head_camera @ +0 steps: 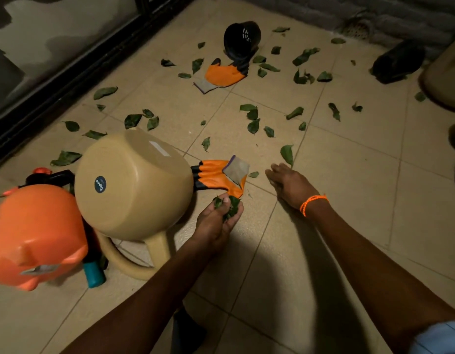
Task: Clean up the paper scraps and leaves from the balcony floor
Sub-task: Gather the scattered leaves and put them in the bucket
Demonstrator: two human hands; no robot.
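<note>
Several green leaves (253,126) lie scattered over the beige tiled floor (349,175), mostly in the middle and far part. My left hand (218,221) grips a bunch of gathered leaves (230,206) just in front of an orange glove (216,175). My right hand (289,182), with an orange thread on its wrist, reaches flat over the floor with fingers stretched out, close to a single leaf (287,154) and a small leaf (254,174) beside the glove. No paper scraps are visible.
An overturned beige watering can (134,185) lies left of my left hand, next to an orange sprayer (34,236). A second orange glove (222,74) and a tipped black pot (241,38) lie farther off. A black door frame (75,80) runs along the left.
</note>
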